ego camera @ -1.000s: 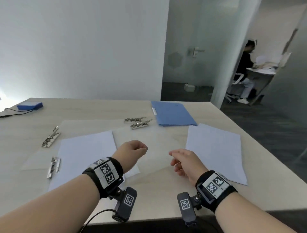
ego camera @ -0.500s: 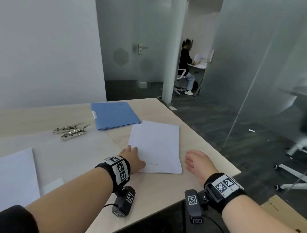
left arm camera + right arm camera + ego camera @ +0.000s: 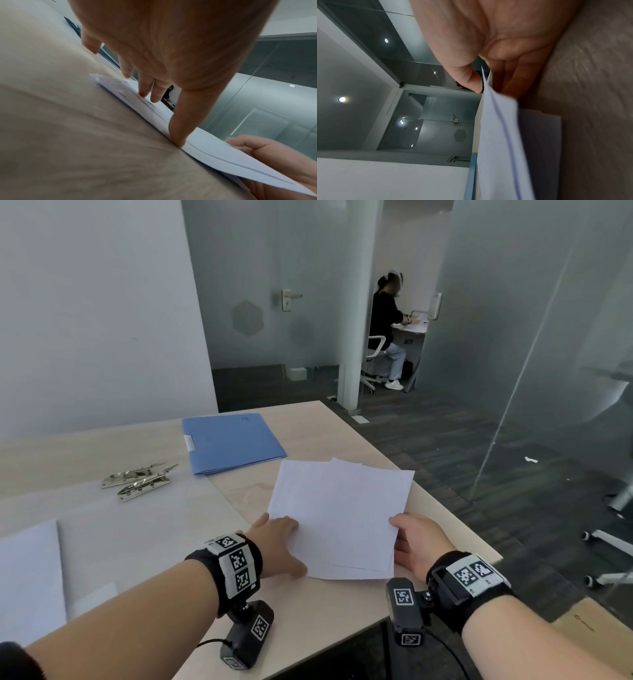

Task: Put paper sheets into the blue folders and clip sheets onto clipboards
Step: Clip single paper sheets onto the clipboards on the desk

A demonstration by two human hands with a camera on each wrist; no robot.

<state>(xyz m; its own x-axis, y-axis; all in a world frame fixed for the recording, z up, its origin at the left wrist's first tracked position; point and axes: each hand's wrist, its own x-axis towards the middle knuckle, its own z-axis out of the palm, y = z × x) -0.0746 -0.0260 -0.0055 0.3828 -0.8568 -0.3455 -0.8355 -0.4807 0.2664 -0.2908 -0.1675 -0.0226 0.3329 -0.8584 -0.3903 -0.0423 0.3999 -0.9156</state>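
Observation:
A stack of white paper sheets lies near the table's right edge. Just behind it is a closed blue folder. My left hand rests with straight fingers on the stack's near left edge. In the left wrist view my left hand presses thumb and fingertips down on the sheets. My right hand pinches the top sheets at the near right corner, thumb on top and fingers underneath. The right wrist view shows these sheets raised off the rest of the stack, held by my right hand.
Two metal clips lie left of the folder on a frosted clear board. Another white sheet sits at the near left. The table's edge runs close along the right of the stack. A person sits at a desk in the far room.
The view has swung right. Both hands have moved to the right-hand stack; the left now presses its left edge and the right has pinched the top sheets and raised them.

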